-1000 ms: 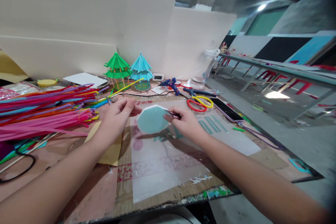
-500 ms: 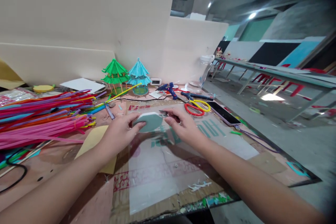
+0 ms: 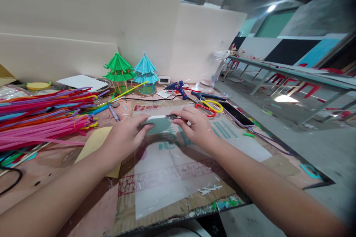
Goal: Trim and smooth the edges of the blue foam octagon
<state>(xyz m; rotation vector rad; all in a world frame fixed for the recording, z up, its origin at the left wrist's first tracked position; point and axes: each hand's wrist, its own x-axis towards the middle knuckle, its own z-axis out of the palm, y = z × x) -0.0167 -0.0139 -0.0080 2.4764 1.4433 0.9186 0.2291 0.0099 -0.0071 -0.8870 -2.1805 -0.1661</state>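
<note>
Two hands on teal foam disc (image 3: pixel 157 123), low over bench (image 3: pixel 55 170). Left hand (image 3: pixel 125 135) curls round its left edge; right hand (image 3: pixel 194 126) pinches small blade (image 3: pixel 171 117) against top rim. Advice: brace disc firmly, keep left fingertips clear of blade path.

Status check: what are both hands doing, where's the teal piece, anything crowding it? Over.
Left hand grips teal foam piece. Right hand pinches small metal tool at its top edge. Scissors just behind, not touching.
</note>
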